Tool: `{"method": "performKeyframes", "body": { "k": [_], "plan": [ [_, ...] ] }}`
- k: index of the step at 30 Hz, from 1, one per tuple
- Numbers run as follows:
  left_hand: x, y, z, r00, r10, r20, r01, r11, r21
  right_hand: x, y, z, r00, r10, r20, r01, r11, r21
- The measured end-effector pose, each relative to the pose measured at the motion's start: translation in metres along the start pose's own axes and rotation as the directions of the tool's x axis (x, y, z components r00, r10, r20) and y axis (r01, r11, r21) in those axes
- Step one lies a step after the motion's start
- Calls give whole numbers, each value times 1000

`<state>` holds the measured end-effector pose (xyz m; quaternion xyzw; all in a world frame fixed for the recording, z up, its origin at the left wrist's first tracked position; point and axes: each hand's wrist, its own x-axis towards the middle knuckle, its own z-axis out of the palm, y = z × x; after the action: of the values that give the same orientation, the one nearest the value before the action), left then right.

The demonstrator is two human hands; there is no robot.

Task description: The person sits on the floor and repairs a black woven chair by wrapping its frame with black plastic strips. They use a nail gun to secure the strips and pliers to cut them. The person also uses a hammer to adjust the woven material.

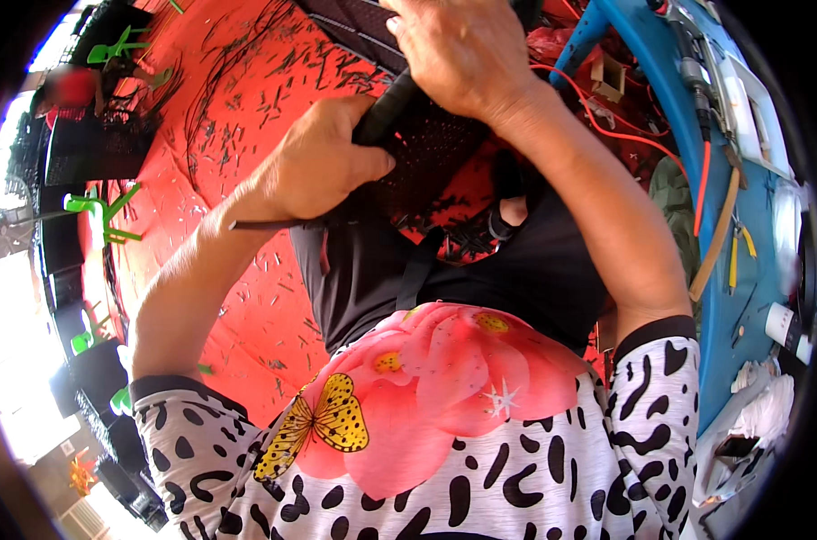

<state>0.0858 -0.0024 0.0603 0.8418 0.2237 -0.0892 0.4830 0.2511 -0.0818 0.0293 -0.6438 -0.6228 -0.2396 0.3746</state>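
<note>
One black woven piece (431, 157); one blue table (719, 382); one pair of yellow-handled pliers (733, 261); one curved tan strip (719, 236); one white cup (780, 322); one small open box (608, 77); one printed yellow butterfly (341, 414); one co-worker (72, 90); at least three green plastic stools (102, 212); black offcuts (332, 74), too many to count.

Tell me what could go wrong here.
The loose strip juts out past the left hand, so it might scrape that forearm if the woven piece turns.

Dark scraps lie around the foot; a step there could slip or get poked.

The orange cord hangs near the right forearm and may snag if that arm swings outward.
</note>
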Motion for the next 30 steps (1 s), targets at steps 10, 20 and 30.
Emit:
{"method": "performKeyframes", "body": {
  "k": [10,20,30],
  "plan": [
    [-35,2,49,988,-47,-144,6,962,-273,-11,-25,11,970,-6,-245,78,956,283],
    [12,27,83,831,-232,-505,-190,735,-651,-13,-8,-2,869,485,100,-489,809,328],
    [44,34,87,788,-303,-536,-157,743,-651,106,33,61,671,491,556,-370,871,-323]
  ]
}}
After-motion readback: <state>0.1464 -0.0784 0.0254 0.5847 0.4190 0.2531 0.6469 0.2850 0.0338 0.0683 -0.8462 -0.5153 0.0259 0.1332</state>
